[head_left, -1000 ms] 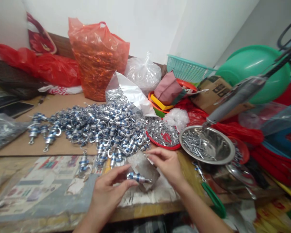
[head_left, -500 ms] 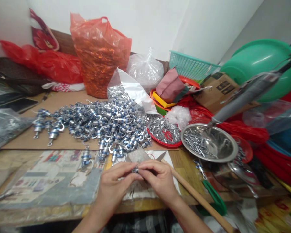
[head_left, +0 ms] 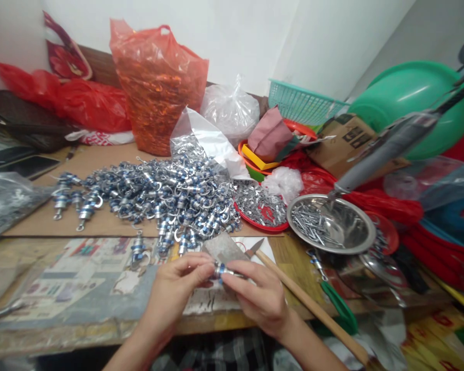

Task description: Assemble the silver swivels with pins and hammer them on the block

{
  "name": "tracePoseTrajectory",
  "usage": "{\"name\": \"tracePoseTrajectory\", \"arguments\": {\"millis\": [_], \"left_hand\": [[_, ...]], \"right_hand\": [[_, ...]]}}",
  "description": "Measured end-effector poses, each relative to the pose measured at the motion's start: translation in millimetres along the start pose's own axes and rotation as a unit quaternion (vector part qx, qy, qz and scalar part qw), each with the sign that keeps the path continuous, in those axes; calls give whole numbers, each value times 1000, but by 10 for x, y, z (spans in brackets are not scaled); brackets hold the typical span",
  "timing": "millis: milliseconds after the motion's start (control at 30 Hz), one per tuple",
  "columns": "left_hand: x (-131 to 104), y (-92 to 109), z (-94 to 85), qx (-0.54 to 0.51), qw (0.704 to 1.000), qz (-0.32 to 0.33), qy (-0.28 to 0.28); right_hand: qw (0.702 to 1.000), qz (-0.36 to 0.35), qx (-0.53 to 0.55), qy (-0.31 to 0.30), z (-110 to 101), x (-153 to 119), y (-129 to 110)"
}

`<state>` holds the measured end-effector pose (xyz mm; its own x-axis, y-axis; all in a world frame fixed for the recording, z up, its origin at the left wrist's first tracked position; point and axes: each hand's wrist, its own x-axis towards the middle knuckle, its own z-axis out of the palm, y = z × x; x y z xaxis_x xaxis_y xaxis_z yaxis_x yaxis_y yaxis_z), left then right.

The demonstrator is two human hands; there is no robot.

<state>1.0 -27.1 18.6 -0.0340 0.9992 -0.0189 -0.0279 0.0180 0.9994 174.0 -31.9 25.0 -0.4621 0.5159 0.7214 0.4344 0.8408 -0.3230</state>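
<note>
Between my two hands is a small metal fitting with blue bands (head_left: pixel 221 270), lying roughly crosswise above the bench front. My left hand (head_left: pixel 181 286) pinches its left end between thumb and fingers. At the other end, the fingers of my right hand (head_left: pixel 261 293) close round it, partly covering it. Just behind the hands lies a flat grey metal block (head_left: pixel 226 248). A large heap of similar blue-banded silver fittings (head_left: pixel 166 198) spreads over the cardboard beyond. One single fitting (head_left: pixel 138 250) stands apart, left of my hands.
A steel bowl of metal pins (head_left: pixel 367 239) and a red tray (head_left: pixel 261 226) of small metal pieces stand to the right. A wooden-handled pointed tool (head_left: pixel 305 296) slants past my right hand. A grey-handled tool (head_left: pixel 386 152) hangs over the bowl. Filled bags, including an orange one (head_left: pixel 158 93), line the wall.
My hands have moved slightly apart, and the fitting between them now shows more of its blue and silver body. My right hand has turned and shifted a little right.
</note>
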Motion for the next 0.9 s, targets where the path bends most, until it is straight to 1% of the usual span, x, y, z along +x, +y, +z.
{"name": "tracePoseTrajectory", "arguments": {"millis": [67, 100, 133, 200, 333, 467, 533, 633, 700, 767, 833, 900], "left_hand": [[9, 40, -12, 9, 1000, 3, -3], [13, 61, -15, 23, 1000, 11, -3], [16, 81, -18, 41, 999, 22, -4], [12, 114, -24, 83, 995, 46, -6], [-27, 141, -42, 123, 990, 66, -23], [-80, 149, -60, 102, 993, 20, -63], [-105, 166, -66, 95, 992, 2, -78], [-133, 199, -66, 99, 992, 7, -80], [-142, 207, -51, 89, 993, 4, -77], [-138, 193, -16, 52, 996, -18, -64], [-122, 156, 36, -28, 996, -69, -42], [-101, 108, 93, -111, 986, -123, -27]], "right_hand": [[995, -83, -49, -31, -40, 7, -1], [991, -107, -64, -45, -56, 18, -2], [988, -121, -74, -55, -68, 30, -4], [987, -127, -84, -54, -72, 46, -9], [995, -82, -64, -14, -21, 20, -28], [997, -56, -52, 20, 12, -21, -66], [997, -50, -58, 27, 2, -33, -94], [997, -38, -70, 22, -26, -48, -143], [997, -18, -72, 17, -40, -58, -170], [998, 10, -69, 12, -45, -67, -184], [997, 28, -65, 9, -38, -73, -179], [997, 40, -64, 6, -24, -79, -159]]}}
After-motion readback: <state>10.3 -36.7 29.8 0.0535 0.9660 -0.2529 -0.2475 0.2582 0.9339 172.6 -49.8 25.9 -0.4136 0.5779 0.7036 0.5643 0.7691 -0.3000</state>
